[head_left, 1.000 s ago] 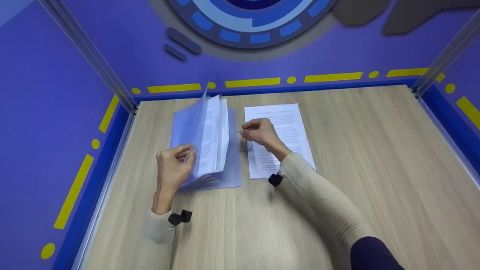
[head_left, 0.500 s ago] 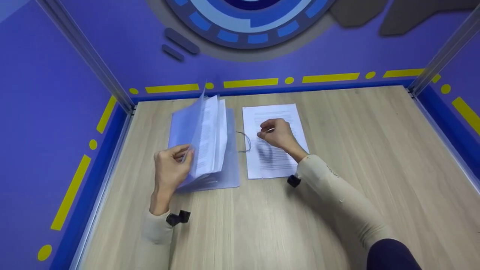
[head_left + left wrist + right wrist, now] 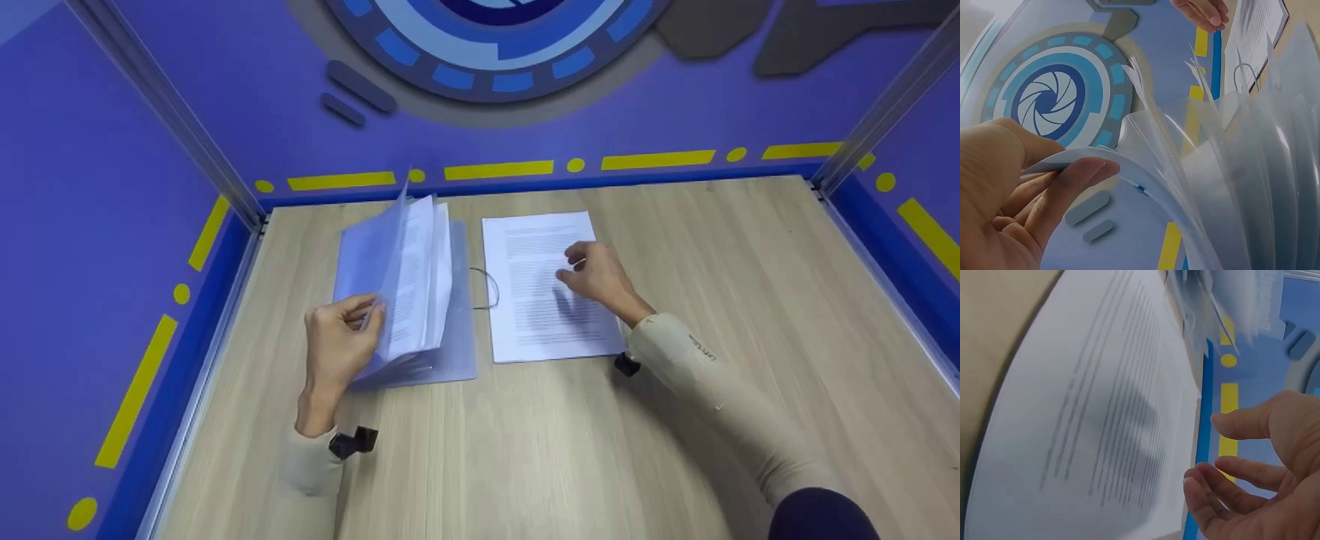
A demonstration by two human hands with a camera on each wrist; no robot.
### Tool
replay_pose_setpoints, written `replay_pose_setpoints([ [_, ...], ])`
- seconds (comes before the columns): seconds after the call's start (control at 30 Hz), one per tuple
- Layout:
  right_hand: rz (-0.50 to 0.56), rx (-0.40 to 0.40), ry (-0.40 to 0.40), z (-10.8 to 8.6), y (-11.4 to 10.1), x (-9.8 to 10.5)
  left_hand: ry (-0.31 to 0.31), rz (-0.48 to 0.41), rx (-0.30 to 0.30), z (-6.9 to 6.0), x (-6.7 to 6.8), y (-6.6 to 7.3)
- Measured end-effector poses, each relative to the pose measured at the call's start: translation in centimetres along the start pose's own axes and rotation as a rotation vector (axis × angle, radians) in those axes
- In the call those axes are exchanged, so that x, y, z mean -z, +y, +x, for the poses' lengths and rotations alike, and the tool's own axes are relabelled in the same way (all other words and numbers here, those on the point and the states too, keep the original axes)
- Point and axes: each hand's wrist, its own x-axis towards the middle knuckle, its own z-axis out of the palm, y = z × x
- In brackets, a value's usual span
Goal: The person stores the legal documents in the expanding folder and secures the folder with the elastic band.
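Note:
On the left of the table lies a translucent bluish folder [image 3: 367,255] with its cover raised and several clear pockets fanned out, some holding printed sheets [image 3: 412,277]. My left hand [image 3: 341,337] pinches the cover's edge between thumb and fingers; the left wrist view shows that cover [image 3: 1145,180] bending from the grip. A thin dark elastic cord [image 3: 495,289] loops out from the folder's right side and reaches over the edge of a printed paper stack [image 3: 529,330]. Above that stack hovers my right hand [image 3: 600,276], fingers loosely bent and apart from the thumb, holding nothing.
A wooden table [image 3: 480,465] carries everything. Behind it stands a blue-purple wall [image 3: 247,90] with yellow markings, and side panels meet it at metal posts [image 3: 165,112].
My right hand has let go of the elastic cord and moved right, over the paper stack. The cord now lies loose between folder and papers. My left hand keeps its pinch on the cover.

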Motion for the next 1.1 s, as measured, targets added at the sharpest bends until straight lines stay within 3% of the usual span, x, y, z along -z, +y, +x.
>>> replay_pose_setpoints([
  [0.53, -0.065, -0.019, 0.059, -1.1, 4.8, 2.0, 0.003, -0.025, 0.012, 0.0, 0.2, 0.1],
  [0.77, -0.048, -0.040, 0.048, -1.4, 5.2, 1.3, 0.015, -0.025, 0.008, -0.2, 0.2, -0.1],
  [0.97, -0.057, -0.011, 0.105, -1.5, 5.5, 0.7, 0.004, -0.032, 0.003, -0.2, 0.1, -0.1],
  [1.1, -0.067, -0.036, 0.115, -1.4, 5.3, 0.5, 0.002, -0.027, -0.006, -0.1, 0.2, -0.1],
])
